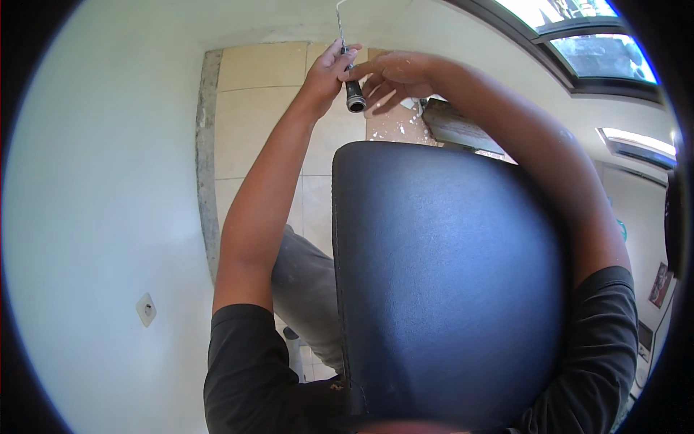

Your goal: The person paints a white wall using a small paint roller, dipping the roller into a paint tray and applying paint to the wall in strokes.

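At the top of the head view, a black tube-shaped light socket (355, 95) with a metal ring at its open end hangs on a twisted wire (341, 29). The fingers and thumb of my left hand (329, 78) are closed round the socket's upper part, where the wire enters. My right hand (396, 75) is beside it on the right. Its foremost finger reaches across to the socket, and the other fingers are spread and hang loose. A large black padded chair back (448, 282) stands between my arms.
A pale wall (101, 217) with a power outlet (146, 309) rises on the left. Tiled floor (260, 123) lies below, with white specks near a wooden piece (463, 126). Framed windows (600, 54) are at the upper right. My grey-trousered leg (307, 289) shows left of the chair back.
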`<move>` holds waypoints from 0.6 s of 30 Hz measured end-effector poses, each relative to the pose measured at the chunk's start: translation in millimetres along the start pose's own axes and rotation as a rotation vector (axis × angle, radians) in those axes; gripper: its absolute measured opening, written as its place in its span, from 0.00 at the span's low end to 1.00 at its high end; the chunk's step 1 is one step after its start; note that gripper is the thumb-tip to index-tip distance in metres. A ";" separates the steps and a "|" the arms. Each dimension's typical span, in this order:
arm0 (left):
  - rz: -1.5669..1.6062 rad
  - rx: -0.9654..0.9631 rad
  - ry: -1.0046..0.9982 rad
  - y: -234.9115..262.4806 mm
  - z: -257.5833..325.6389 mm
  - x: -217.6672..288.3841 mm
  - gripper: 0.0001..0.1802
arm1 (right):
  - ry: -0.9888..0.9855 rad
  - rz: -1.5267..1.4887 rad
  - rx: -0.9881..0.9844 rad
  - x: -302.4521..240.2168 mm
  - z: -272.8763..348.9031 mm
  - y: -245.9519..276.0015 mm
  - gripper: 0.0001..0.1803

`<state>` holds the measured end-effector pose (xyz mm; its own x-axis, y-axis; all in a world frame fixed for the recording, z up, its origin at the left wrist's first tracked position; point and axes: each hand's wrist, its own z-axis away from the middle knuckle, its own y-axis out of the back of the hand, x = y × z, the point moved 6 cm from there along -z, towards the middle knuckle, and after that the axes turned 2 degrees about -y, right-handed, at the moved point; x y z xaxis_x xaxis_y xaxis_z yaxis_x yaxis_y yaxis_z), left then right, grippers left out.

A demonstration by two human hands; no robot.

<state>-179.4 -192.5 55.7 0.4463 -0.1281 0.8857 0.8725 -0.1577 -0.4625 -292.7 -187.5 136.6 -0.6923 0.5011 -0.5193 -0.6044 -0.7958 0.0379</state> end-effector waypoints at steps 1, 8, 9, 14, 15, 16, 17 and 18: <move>-0.002 -0.009 0.016 -4.1 0.5 -1.8 0.34 | -0.030 -0.102 -0.048 2.6 4.1 -4.8 0.31; 0.008 -0.001 0.190 -4.6 -8.4 -20.8 0.43 | 0.209 -0.583 0.204 -4.3 1.3 20.4 0.14; -0.044 0.025 0.215 0.9 -7.6 -22.4 0.42 | 0.167 -0.575 0.278 0.5 -1.2 30.7 0.14; -0.173 0.094 0.304 34.9 6.5 -21.4 0.40 | 0.175 -0.719 0.294 13.6 -10.0 60.3 0.14; -0.204 0.094 0.311 42.3 11.1 -20.1 0.39 | 0.194 -0.641 0.332 14.1 -9.7 63.7 0.15; -0.239 0.101 0.326 50.4 16.0 -18.8 0.38 | 0.194 -0.642 0.328 14.7 -9.2 64.7 0.15; -0.236 0.096 0.318 57.3 20.1 -16.3 0.38 | 0.211 -0.539 0.407 13.5 -5.8 69.6 0.15; -0.245 0.113 0.326 65.3 25.0 -14.7 0.37 | 0.225 -0.436 0.499 12.0 -0.4 74.6 0.15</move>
<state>-124.1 -176.4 13.5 0.1529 -0.4061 0.9010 0.9693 -0.1161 -0.2168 -346.0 -240.9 132.9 -0.2796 0.6134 -0.7386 -0.9546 -0.2602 0.1453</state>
